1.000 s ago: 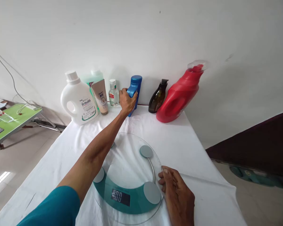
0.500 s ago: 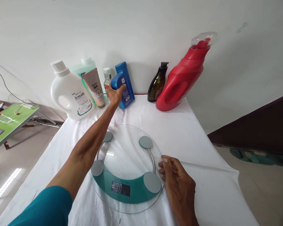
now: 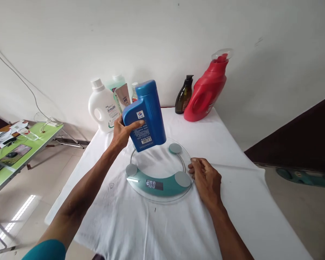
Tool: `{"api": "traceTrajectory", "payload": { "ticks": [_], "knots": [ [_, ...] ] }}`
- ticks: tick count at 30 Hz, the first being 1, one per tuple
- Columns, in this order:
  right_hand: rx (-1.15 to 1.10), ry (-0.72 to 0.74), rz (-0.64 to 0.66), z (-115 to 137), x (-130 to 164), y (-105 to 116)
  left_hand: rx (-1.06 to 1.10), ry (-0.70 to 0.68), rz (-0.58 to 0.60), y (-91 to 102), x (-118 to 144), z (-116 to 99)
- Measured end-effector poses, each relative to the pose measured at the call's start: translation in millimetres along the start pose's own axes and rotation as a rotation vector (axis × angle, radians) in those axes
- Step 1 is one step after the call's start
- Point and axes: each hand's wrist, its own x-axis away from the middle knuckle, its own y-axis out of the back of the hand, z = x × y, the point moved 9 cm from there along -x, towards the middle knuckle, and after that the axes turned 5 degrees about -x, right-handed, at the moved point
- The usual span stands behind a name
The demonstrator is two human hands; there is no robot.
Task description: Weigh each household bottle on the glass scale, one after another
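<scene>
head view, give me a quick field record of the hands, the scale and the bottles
left hand: left hand holds the blue bottle tilted, in the air above the back of the glass scale
right hand: right hand rests open at the scale's right rim
scale: round, on the white cloth, display lit
back row: white jug, beige tube, dark pump bottle, red jug by the wall
side: green table at left

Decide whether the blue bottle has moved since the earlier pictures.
Yes. The blue bottle has left the row by the wall, beside the dark pump bottle, and now hangs tilted in the left hand above the glass scale.
</scene>
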Motion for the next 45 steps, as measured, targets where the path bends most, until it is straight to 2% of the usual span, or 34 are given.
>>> {"api": "traceTrajectory", "payload": {
  "ticks": [3, 7, 14, 18, 23, 26, 28, 30, 31, 34, 36, 40, 45],
  "knots": [
    [-0.002, 0.029, -0.01, 3, 1, -1, -0.013, 0.011, 0.01, 2.4, 33, -7],
    [-0.015, 0.049, -0.019, 1, 2, -3, -0.007, 0.043, 0.015, 0.5, 53, 0],
    [-0.033, 0.064, -0.023, -3, -2, -3, -0.025, 0.072, 0.05, -3.4, 58, 21],
    [-0.033, 0.057, -0.024, -7, -4, -3, -0.055, 0.063, 0.068, -5.3, 61, 22],
    [-0.038, 0.032, -0.038, -9, -2, -3, -0.12, 0.064, 0.176, -13.3, 64, 22],
    [-0.052, -0.015, -0.058, -9, -5, -2, -0.127, 0.054, 0.209, -12.8, 66, 23],
    [-0.069, -0.101, -0.074, -12, -12, -3, -0.12, 0.03, 0.233, -10.2, 69, 24],
    [-0.095, -0.204, -0.095, -16, -19, -3, -0.117, -0.022, 0.19, 0.8, 71, 26],
    [-0.104, -0.238, -0.106, -18, -22, -3, -0.121, -0.043, 0.122, 11.4, 72, 29],
    [-0.108, -0.24, -0.151, -16, -25, -4, -0.14, -0.03, -0.187, 53.8, 78, 52],
    [-0.058, -0.176, -0.212, -11, -22, 0, -0.132, 0.024, -0.318, 74.2, 84, 74],
    [0.086, -0.017, -0.291, 0, -11, 5, -0.094, 0.097, -0.342, 86.3, 90, 107],
    [0.068, 0.035, -0.19, -1, -10, -1, -0.037, 0.165, -0.29, 78.1, 90, 122]
  ]
}}
